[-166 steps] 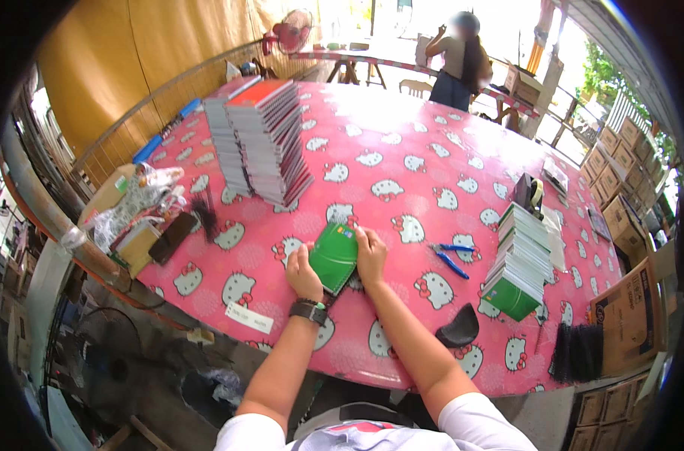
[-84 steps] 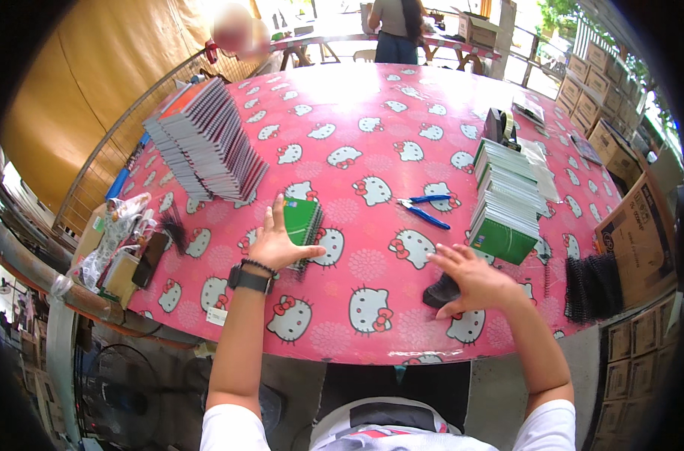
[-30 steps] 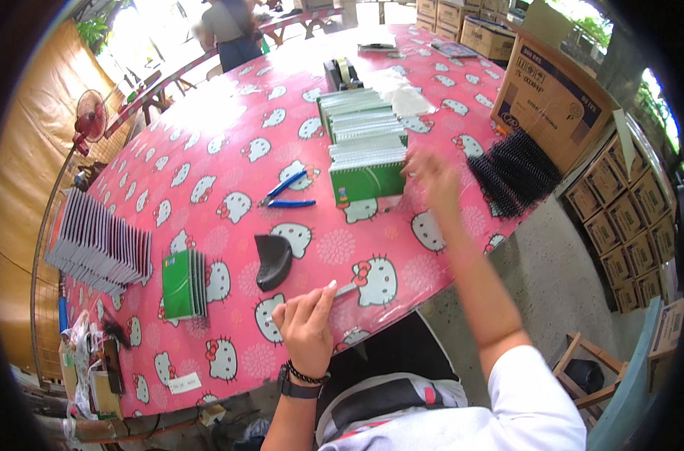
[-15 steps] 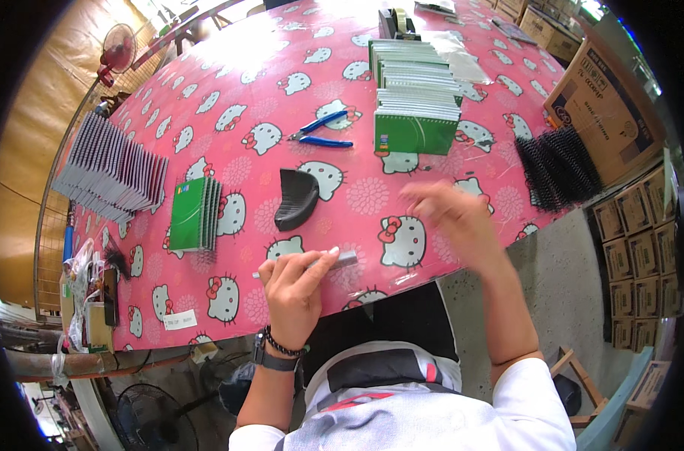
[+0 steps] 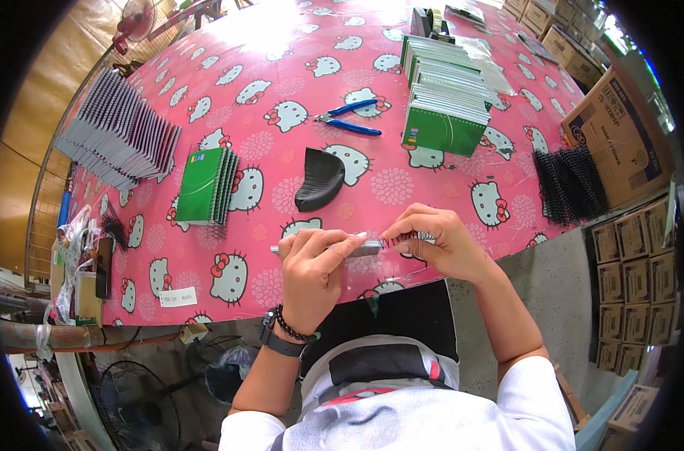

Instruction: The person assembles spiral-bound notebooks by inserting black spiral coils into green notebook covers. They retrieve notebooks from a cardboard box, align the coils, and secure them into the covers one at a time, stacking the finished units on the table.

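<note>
Near the table's front edge, my left hand (image 5: 315,267) is closed around a thin grey pad (image 5: 368,249), apparently a small notebook seen edge-on. My right hand (image 5: 443,240) pinches a dark spiral binding coil (image 5: 402,238) against the pad's right end. How far the coil passes into the pad's holes is too small to tell. Just beyond my hands lies a black curved, ridged block (image 5: 319,180). Blue-handled cutting pliers (image 5: 353,120) rest farther back with their handles spread.
A row of green notebooks (image 5: 447,128) stands at the back right. Bound green notebooks (image 5: 204,186) and a larger stack of spiral-bound notebooks (image 5: 120,135) are on the left. Black coils (image 5: 571,184) lie beside a cardboard box (image 5: 620,139) at the right edge.
My right hand has moved in from the right to the pad's end and now holds a coil there. My left hand keeps its grip. The view has shifted slightly.
</note>
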### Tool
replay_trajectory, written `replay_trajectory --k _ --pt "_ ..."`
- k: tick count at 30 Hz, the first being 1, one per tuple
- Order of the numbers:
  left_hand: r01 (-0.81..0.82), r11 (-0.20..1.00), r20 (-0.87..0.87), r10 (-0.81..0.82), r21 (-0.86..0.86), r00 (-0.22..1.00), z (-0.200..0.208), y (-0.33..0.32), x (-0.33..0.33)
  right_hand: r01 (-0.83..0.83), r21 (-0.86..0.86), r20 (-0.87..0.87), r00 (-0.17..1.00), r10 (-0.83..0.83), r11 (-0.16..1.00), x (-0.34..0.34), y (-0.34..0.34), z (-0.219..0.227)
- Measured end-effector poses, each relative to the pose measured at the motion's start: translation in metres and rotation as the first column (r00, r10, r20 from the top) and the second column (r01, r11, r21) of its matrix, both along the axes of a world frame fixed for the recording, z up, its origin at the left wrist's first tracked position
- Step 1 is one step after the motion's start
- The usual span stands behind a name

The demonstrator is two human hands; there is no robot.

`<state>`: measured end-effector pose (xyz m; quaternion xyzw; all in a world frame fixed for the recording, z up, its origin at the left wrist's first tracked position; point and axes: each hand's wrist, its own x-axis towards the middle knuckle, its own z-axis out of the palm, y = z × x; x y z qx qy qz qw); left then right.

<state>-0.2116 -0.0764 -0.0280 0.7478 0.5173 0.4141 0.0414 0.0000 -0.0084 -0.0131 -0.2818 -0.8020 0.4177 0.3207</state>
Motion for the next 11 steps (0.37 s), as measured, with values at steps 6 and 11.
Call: replay_trajectory --k 6,11 --pt "-0.036 0.999 0.019 0.036 -0.025 0.999 0.0 -0.002 0.001 -0.052 -0.055 0.102 0.993 0.058 0.997 0.004 0.0 -0.002" --pt "-0.056 0.994 -0.047 0.051 -0.098 0.998 0.006 -0.007 0.005 0.051 -0.123 0.14 0.99 -0.034 0.991 0.002 -0.004 0.009"
